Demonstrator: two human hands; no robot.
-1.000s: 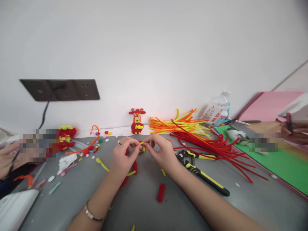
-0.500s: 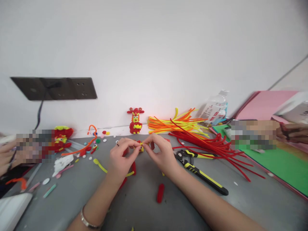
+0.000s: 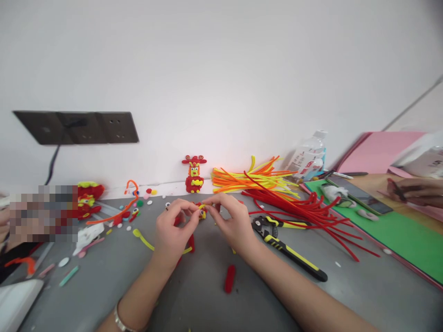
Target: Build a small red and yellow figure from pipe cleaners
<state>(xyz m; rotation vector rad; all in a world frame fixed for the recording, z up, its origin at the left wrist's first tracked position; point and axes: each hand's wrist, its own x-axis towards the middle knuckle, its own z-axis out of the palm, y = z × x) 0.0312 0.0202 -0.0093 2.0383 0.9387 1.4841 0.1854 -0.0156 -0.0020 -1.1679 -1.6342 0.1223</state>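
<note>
My left hand (image 3: 172,230) and my right hand (image 3: 232,222) meet above the grey table (image 3: 207,304). Both pinch a small red and yellow pipe-cleaner figure (image 3: 201,211) between thumb and fingertips. A yellow strand sticks out where the fingers meet. Below my hands lie a short red pipe-cleaner roll (image 3: 229,278) and a bent yellow pipe cleaner (image 3: 142,238). Black and yellow pliers (image 3: 287,249) lie just right of my right hand.
A finished red and yellow figure (image 3: 194,174) stands against the wall. Orange and yellow pipe cleaners (image 3: 252,177) and red pipe cleaners (image 3: 311,212) are piled to the right. A water bottle (image 3: 309,157), green sheet (image 3: 404,240) and another person's hand (image 3: 415,190) are far right. Scraps and another figure (image 3: 88,198) lie left.
My hands have shifted slightly with the small figure, fingers working at its yellow strand. The person's hand at the right has moved back.
</note>
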